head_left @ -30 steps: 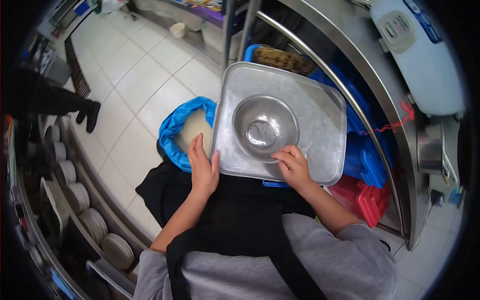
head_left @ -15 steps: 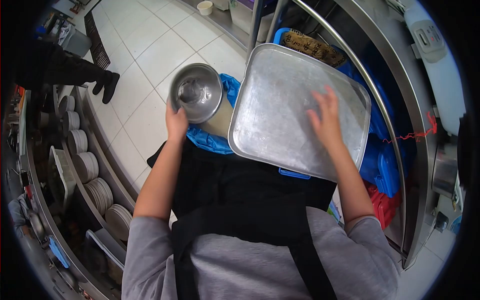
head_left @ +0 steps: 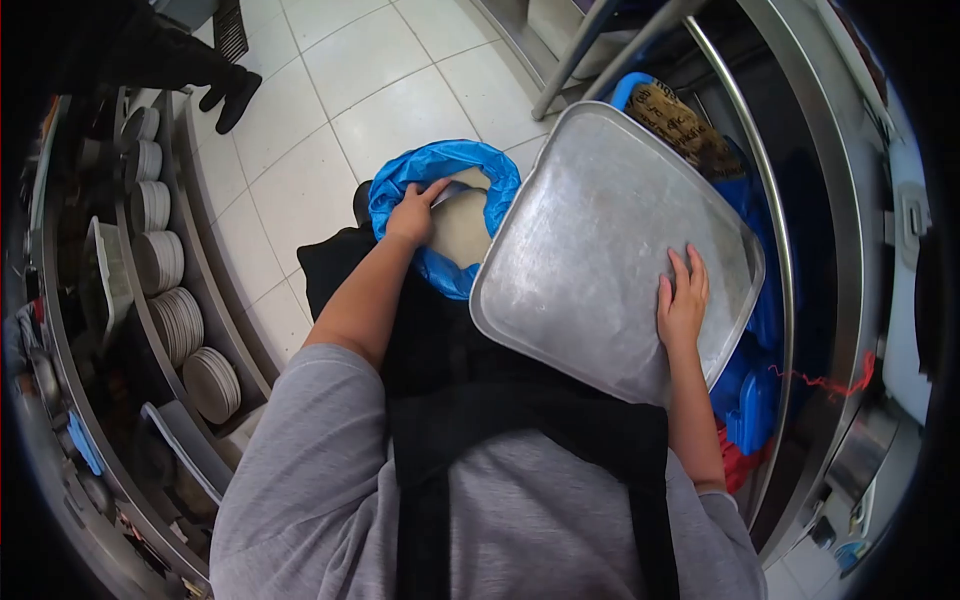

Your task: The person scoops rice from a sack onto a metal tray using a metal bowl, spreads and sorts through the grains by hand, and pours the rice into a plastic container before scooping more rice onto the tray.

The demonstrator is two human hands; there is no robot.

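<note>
You hold a metal bowl (head_left: 454, 189) inside an open blue bag (head_left: 436, 156), just above centre in the head view.
Your left hand (head_left: 410, 214) clamps its fingers on the largely hidden metal bowl; it should handle light, stiff and slippery, best gripped at the rim. Your right hand (head_left: 683, 308) rests on the tray (head_left: 590, 230), right of centre, fingers slightly apart.

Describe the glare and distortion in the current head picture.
Head view: soft sheen on the rectangular silver metal tray, highlights on the crinkled blue plastic bag; head view: apparent fisheye bowing of the slim silver metal rail, black corners.
</note>
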